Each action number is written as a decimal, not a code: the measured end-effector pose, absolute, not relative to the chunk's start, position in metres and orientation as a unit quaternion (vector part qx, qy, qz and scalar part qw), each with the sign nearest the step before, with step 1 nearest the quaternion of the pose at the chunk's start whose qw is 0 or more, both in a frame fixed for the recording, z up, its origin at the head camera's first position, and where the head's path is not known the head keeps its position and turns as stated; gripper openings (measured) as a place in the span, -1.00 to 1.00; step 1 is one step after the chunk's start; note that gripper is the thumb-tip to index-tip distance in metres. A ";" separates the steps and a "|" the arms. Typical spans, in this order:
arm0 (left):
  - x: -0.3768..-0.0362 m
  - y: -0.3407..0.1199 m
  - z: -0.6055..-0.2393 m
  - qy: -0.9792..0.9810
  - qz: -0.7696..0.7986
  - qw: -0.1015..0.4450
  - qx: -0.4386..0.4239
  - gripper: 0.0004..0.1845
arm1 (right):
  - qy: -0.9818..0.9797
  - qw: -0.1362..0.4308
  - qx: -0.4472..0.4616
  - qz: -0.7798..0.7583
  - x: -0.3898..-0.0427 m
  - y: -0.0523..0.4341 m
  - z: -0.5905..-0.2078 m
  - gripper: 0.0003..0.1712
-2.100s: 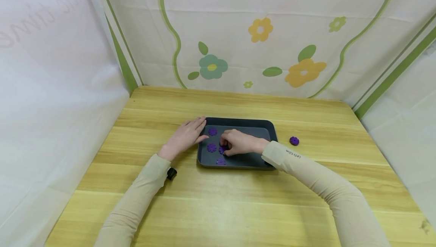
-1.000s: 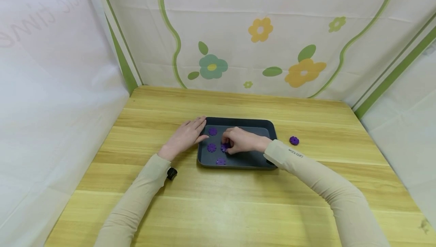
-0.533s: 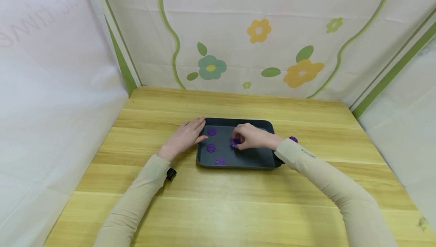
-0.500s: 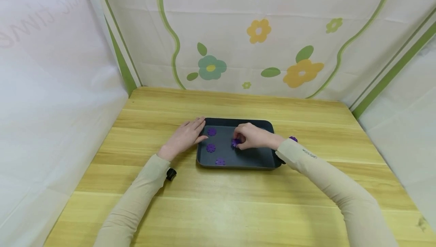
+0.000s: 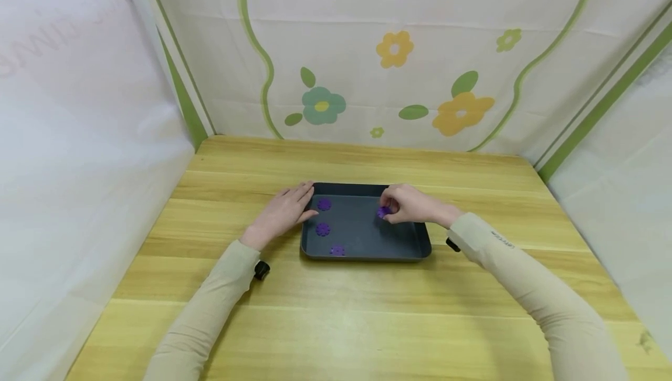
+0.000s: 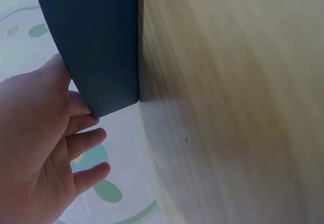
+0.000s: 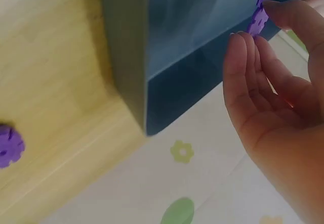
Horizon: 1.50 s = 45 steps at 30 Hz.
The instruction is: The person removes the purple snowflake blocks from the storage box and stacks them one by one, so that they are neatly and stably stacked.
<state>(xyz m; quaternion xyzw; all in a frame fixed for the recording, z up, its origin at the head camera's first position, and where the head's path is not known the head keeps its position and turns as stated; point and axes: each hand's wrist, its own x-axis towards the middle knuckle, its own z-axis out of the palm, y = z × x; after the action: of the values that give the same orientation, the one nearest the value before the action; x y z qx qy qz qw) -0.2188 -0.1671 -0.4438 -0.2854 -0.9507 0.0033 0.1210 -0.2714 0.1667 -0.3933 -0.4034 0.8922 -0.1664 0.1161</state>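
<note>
Nearest: 3 purple discs (image 5: 322,229) lay flat in the left part of the dark tray (image 5: 367,252) on the desk (image 5: 336,311). Left hand (image 5: 283,213) rested flat on the tray's left rim, fingers straight. Right hand (image 5: 409,205) pinched a 4th purple disc (image 5: 382,212) over the tray's far right. A loose disc (image 7: 9,145) lay on the desk outside.

Small dark lettering on the right sleeve (image 5: 503,239), lower right of the head view, too tiny to read with certainty. Faint mirrored script on the white sheet (image 5: 47,48) at upper left (showing through from the back), likewise not legible. No other words, numbers or brand marks readable in either wrist view.
</note>
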 end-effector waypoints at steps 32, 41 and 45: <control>-0.220 -0.168 -0.445 -0.951 0.000 0.119 -0.285 -0.31 | 0.925 0.077 -0.311 -0.202 -0.269 0.255 -0.389 -0.79; -0.221 -0.168 -0.445 -0.954 -0.004 0.103 -0.281 -0.30 | 0.936 0.078 -0.273 -0.210 -0.274 0.282 -0.400 -0.80; -0.221 -0.168 -0.444 -0.955 -0.008 0.095 -0.280 -0.29 | 0.940 0.080 -0.260 -0.204 -0.274 0.291 -0.405 -0.79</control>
<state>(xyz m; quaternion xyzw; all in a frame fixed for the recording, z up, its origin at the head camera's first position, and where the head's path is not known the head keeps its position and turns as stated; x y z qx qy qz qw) -0.2209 -0.1679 -0.4438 -0.2798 -0.9553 -0.0078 0.0955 -0.2744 0.2915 -0.4049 -0.2601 0.9405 -0.2038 0.0799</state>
